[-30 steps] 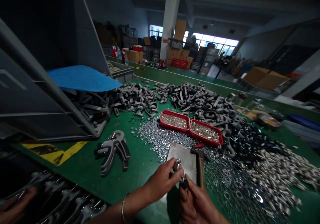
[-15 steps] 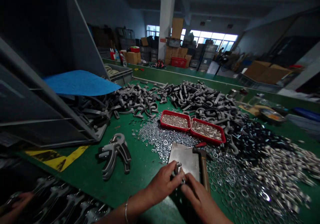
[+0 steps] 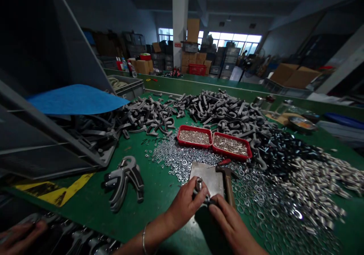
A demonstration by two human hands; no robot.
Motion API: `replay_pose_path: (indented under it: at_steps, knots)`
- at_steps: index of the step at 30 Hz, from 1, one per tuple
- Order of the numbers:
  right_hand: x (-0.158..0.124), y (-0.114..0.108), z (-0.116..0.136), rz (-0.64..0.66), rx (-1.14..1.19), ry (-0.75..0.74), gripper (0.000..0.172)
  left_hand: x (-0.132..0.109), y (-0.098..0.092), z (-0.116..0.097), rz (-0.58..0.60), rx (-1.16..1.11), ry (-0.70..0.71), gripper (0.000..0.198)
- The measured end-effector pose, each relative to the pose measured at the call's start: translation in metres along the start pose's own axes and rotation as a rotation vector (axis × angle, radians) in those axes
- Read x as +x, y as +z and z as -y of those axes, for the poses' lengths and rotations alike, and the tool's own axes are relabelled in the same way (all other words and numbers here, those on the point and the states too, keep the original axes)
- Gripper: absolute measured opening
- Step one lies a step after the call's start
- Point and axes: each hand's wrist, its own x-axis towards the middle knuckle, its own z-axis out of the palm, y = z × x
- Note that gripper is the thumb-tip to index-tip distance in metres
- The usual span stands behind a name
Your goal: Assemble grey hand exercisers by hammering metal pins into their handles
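Observation:
My left hand (image 3: 184, 205), a bangle on its wrist, pinches a small silver cylinder (image 3: 199, 183) that stands upright at the near edge of a steel plate (image 3: 212, 177). My right hand (image 3: 229, 222) meets it from the right, fingertips pressed on a small dark part (image 3: 209, 201) just below the cylinder. Both hands are closed on this little assembly, low over the green table (image 3: 159, 188). A hammer (image 3: 227, 183) with a wooden handle lies along the plate's right side.
Two red trays (image 3: 195, 136) of small metal bits sit behind the plate, among loose washers (image 3: 173, 158). Grey handle pieces (image 3: 222, 110) are heaped further back; silver sleeves (image 3: 321, 179) spread right. A finished hand grip (image 3: 125, 181) lies left. Another person's hand (image 3: 17, 234) shows bottom left.
My hands have lowered the small parts from mid-air to the plate's near edge, and my right fingers have closed in on top. The hand at bottom left has shifted slightly.

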Motion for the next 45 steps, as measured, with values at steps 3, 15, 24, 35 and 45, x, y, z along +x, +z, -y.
replay_pose_path:
  at_steps: [3, 15, 24, 35, 45]
  knots:
    - [0.005, -0.007, -0.007, -0.06, -0.163, -0.097, 0.022, 0.0, 0.004, -0.003, -0.039, -0.047, -0.107, 0.024]
    - [-0.001, 0.032, 0.012, 0.131, 0.868, 0.367, 0.044, -0.002, -0.001, 0.006, 0.0, 0.063, -0.018, 0.026]
    - [0.015, -0.009, -0.027, 0.224, -0.534, -0.383, 0.026, -0.001, 0.002, 0.0, 0.15, -0.27, -0.502, 0.023]
    - [-0.003, 0.054, -0.002, 0.33, 1.307, 0.496, 0.058, -0.003, -0.001, 0.009, 0.071, 0.247, 0.031, 0.019]
    - [-0.008, 0.019, -0.008, -0.084, 0.198, 0.246, 0.047, -0.004, 0.002, 0.019, -0.008, 0.061, -0.126, 0.023]
